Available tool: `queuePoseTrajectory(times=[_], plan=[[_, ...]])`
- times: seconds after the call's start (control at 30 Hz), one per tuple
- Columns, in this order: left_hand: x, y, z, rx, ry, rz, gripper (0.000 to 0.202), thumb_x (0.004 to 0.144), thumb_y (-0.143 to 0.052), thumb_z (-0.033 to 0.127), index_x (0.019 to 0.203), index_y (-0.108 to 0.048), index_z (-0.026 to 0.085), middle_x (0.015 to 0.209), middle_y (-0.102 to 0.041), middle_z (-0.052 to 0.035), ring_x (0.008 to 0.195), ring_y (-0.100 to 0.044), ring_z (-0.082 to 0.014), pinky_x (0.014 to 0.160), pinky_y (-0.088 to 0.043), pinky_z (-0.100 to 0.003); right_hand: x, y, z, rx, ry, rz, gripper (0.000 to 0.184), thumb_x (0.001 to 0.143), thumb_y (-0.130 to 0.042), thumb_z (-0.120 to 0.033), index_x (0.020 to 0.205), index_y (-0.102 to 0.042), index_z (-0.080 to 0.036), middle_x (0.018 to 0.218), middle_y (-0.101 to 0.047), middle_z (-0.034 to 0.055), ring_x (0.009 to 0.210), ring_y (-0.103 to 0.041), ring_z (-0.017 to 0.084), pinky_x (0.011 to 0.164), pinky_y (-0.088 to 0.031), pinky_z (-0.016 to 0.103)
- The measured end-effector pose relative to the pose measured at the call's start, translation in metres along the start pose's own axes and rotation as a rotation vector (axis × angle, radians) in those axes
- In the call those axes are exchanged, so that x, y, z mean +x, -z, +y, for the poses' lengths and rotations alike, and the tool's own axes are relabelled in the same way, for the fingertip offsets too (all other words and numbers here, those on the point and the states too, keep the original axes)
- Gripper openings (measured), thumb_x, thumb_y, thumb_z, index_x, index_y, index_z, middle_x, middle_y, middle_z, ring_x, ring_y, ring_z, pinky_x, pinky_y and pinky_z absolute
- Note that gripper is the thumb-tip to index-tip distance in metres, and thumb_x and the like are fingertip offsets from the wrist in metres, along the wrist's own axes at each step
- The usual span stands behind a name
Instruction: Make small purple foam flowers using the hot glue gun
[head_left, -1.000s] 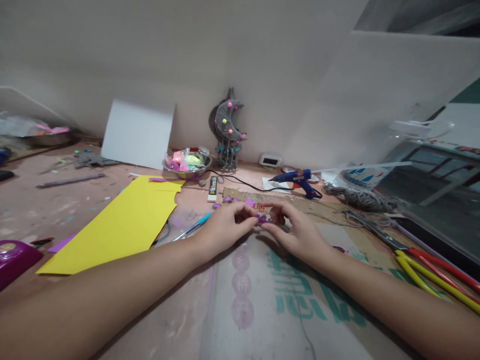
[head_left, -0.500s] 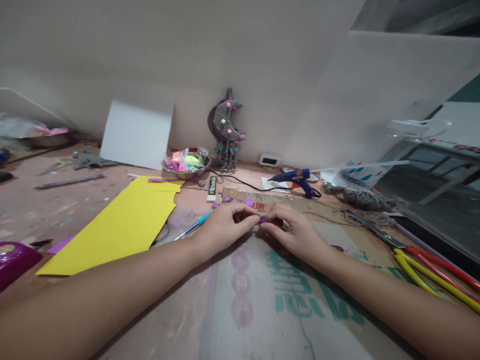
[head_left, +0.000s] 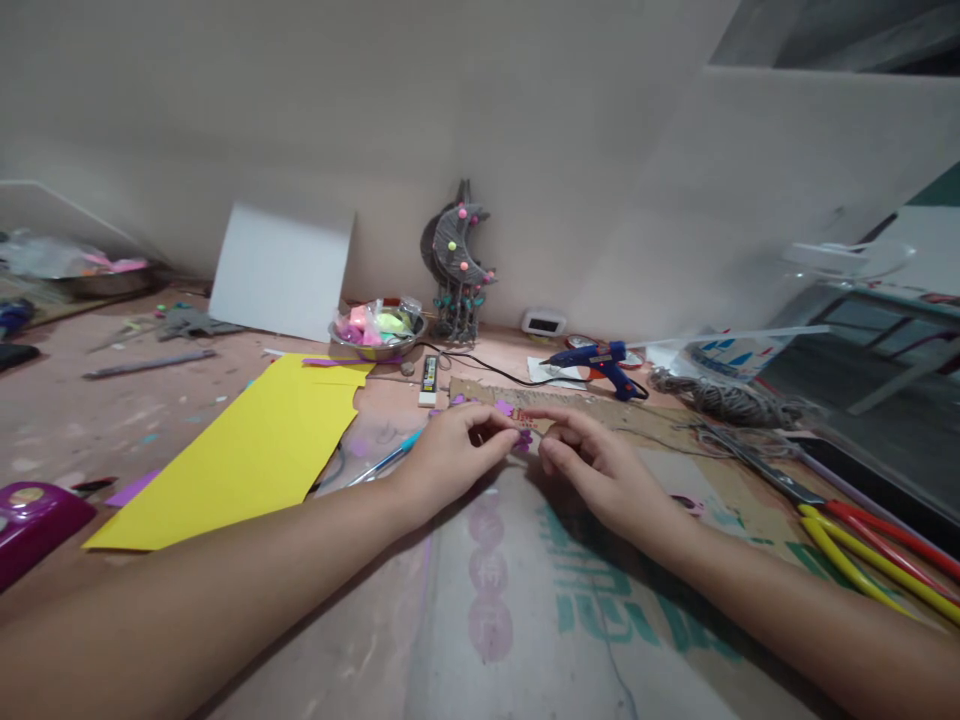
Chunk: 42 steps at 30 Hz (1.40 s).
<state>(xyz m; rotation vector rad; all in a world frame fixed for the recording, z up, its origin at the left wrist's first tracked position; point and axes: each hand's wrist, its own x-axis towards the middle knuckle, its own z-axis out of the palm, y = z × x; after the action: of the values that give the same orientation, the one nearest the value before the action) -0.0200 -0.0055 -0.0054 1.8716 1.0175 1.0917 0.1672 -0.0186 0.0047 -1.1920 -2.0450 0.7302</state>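
Above the cardboard (head_left: 517,560), my left hand (head_left: 454,455) pinches a small purple paper flower (head_left: 524,441) between thumb and forefinger. My right hand (head_left: 604,470) is just to the right of it, thumb and forefinger apart, and nothing shows between them. Behind my fingers lie more purple cut-out pieces (head_left: 504,408) on the cardboard's far strip. A blue pen (head_left: 386,461) rests beside my left wrist, partly covered by it. A small pink-handled item (head_left: 688,505) shows past my right wrist.
Yellow paper (head_left: 240,460) lies on the left. Large scissors (head_left: 817,500) with red and yellow handles are on the right. At the back stand a blue glue gun (head_left: 596,360), a bowl of clay packets (head_left: 379,335), a moon ornament (head_left: 457,250) and grey yarn (head_left: 727,398).
My right hand has let go of the purple flower and drawn back a little to the right, its fingers parting. My left hand keeps its pinch. The view has shifted slightly.
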Motion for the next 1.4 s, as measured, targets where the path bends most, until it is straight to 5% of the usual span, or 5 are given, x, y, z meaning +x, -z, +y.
queuePoseTrajectory(times=[0.17, 0.6, 1.0, 1.17, 1.4], plan=[[0.000, 0.000, 0.001, -0.015, -0.001, -0.008, 0.017, 0.081, -0.053, 0.028, 0.084, -0.067, 0.018, 0.082, -0.068, -0.0004, 0.079, -0.061, -0.0138, 0.072, -0.045, -0.023, 0.000, -0.004, -0.004, 0.291, -0.069, -0.089, 0.039, 0.087, -0.048, -0.030, 0.124, -0.043, -0.019, 0.058, -0.051, -0.0047, 0.054, -0.050, 0.011, 0.052, -0.043, 0.023], [-0.001, 0.001, 0.004, -0.010, -0.038, -0.009, 0.016, 0.081, -0.053, 0.026, 0.082, -0.067, 0.017, 0.080, -0.068, -0.0006, 0.077, -0.060, -0.0136, 0.070, -0.045, -0.023, 0.002, -0.005, 0.001, 0.468, -0.125, -0.145, 0.030, 0.090, -0.044, -0.040, 0.111, -0.045, -0.018, 0.065, -0.060, -0.0005, 0.054, -0.050, 0.011, 0.050, -0.038, 0.022], [-0.002, 0.001, 0.005, -0.020, -0.035, -0.053, 0.019, 0.081, -0.053, 0.028, 0.084, -0.067, 0.016, 0.081, -0.068, -0.0018, 0.077, -0.060, -0.0139, 0.069, -0.045, -0.023, 0.003, -0.007, -0.001, 0.439, -0.208, -0.102, 0.028, 0.082, -0.056, -0.040, 0.098, -0.044, -0.020, 0.062, -0.064, -0.0009, 0.046, -0.048, 0.008, 0.044, -0.035, 0.019], [0.001, -0.001, 0.001, -0.092, 0.015, -0.003, 0.016, 0.080, -0.054, 0.027, 0.083, -0.066, 0.016, 0.078, -0.068, -0.0013, 0.074, -0.061, -0.0128, 0.067, -0.045, -0.021, 0.004, -0.004, 0.005, 0.338, -0.159, -0.030, 0.032, 0.087, -0.044, -0.046, 0.095, -0.055, -0.018, 0.066, -0.064, 0.0010, 0.045, -0.042, 0.008, 0.043, -0.033, 0.021], [0.002, 0.000, 0.001, -0.111, 0.055, -0.006, 0.017, 0.079, -0.056, 0.028, 0.084, -0.066, 0.016, 0.080, -0.068, -0.0022, 0.076, -0.061, -0.0139, 0.068, -0.046, -0.022, 0.004, -0.002, 0.006, 0.091, -0.144, 0.057, 0.029, 0.082, -0.052, -0.042, 0.081, -0.066, -0.017, 0.060, -0.057, -0.0018, 0.047, -0.044, 0.009, 0.044, -0.034, 0.022]])
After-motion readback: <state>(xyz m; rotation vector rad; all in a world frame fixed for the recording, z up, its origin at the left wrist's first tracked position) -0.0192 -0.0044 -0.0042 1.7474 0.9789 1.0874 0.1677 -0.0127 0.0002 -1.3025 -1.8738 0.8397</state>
